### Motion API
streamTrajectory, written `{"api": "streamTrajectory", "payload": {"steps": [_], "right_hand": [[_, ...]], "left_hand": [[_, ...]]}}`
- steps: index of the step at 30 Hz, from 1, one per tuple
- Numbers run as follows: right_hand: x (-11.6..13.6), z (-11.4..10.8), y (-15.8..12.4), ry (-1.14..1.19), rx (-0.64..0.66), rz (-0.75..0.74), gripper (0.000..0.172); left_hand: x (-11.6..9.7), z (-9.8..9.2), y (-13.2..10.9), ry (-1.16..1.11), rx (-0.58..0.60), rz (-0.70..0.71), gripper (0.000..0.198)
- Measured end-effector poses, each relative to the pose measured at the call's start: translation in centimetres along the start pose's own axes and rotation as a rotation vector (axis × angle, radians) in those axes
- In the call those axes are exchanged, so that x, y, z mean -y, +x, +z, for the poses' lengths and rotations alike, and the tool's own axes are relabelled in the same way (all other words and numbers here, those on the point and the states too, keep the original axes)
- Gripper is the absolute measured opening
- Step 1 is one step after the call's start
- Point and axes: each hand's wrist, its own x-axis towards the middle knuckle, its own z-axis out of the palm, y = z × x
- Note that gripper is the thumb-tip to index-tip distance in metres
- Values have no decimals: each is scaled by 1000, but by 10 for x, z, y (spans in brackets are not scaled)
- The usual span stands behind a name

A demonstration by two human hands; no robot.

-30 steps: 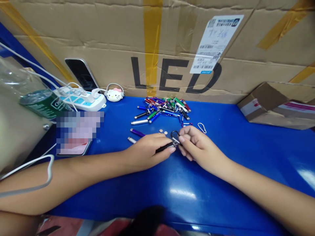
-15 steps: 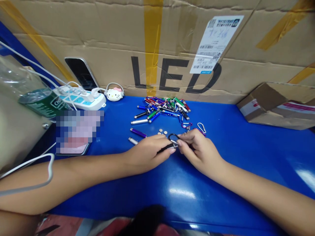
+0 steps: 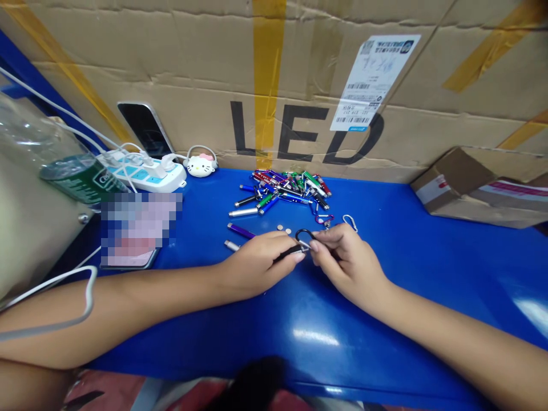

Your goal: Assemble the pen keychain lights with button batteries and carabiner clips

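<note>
My left hand [image 3: 257, 264] is closed round a small black keychain flashlight [image 3: 289, 252], pinching it near its front end. My right hand [image 3: 345, 260] is closed in a pinch on the black carabiner clip [image 3: 303, 235] at that flashlight's tip. Both hands rest on the blue table [image 3: 385, 297]. Just beyond them lie a few small button cells [image 3: 283, 229], a purple flashlight [image 3: 240, 230] and a silver piece [image 3: 230, 245]. A pile of coloured keychain flashlights [image 3: 286, 190] lies further back. Loose carabiners [image 3: 350, 222] lie near my right hand.
A large cardboard box [image 3: 299, 80] marked LED stands along the back. A smaller open carton [image 3: 479, 185] sits at the right. At the left are a power strip [image 3: 145, 174], a cat-shaped charger [image 3: 200, 165], a phone [image 3: 132, 240], a plastic bottle [image 3: 55, 160] and white cables [image 3: 51, 297].
My right hand has shifted slightly left and nearer on the clip, its fingers turning. The left hand keeps its hold on the flashlight. The view has tilted a little.
</note>
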Motion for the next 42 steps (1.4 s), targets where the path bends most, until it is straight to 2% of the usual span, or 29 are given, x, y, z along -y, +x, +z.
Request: {"api": "streamTrajectory", "payload": {"steps": [5,13,22,25,28,33,37,42], "right_hand": [[0,0,0,-16,-21,11,7],[-3,1,-1,-99,-34,-120,6],[-1,-1,3,-114,9,-90,4],[-3,0,2,-111,23,-95,6],[-6,1,1,-87,34,-96,9],[-8,0,2,-18,75,-78,9],[-8,-1,3,66,71,2,7],[-8,-4,6,69,44,84,12]], "left_hand": [[-1,-1,-1,5,-6,-4,21],[0,1,-3,27,-10,-20,21],[-3,4,-3,5,-76,-52,19],[-1,2,-1,33,-118,-104,20],[2,-2,0,72,-91,-140,22],[5,-4,1,66,-70,-151,26],[2,-6,3,64,-81,-202,24],[5,-19,8,88,-131,-203,25]]}}
